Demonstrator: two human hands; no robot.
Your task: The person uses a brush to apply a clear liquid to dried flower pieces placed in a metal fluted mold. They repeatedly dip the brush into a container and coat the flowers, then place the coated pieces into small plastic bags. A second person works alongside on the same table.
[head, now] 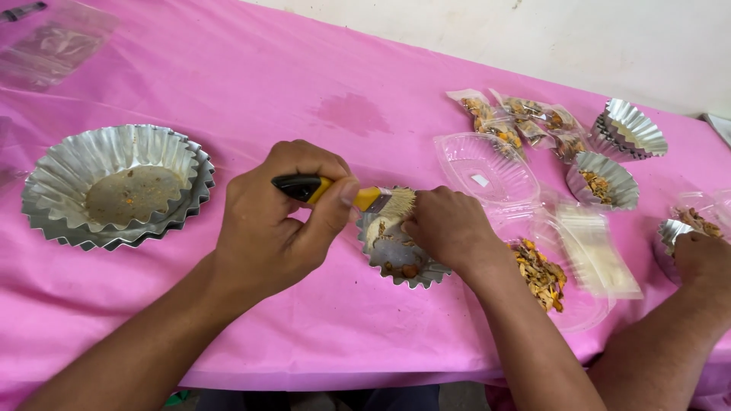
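Left hand [278, 217] grips a brush [346, 196], bristles in the foil cup [400, 259]. Right hand [449, 228] pinches the cup's rim, steadying it between both hands.

Small hand-packing workshop, as we read it: worktop [251, 84] under pink plastic sheeting, stacked fluted foil trays [114, 183], clear clamshell containers [487, 164], sealed packets of dried orange-brown pieces [518, 122], a co-worker's hand [704, 255] alongside, plain pale wall [533, 38].

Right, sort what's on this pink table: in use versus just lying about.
In use:
left hand
brush
right hand
small fluted foil mould

Lying about:
stack of large foil moulds
clear plastic container
sealed packets
foil cups
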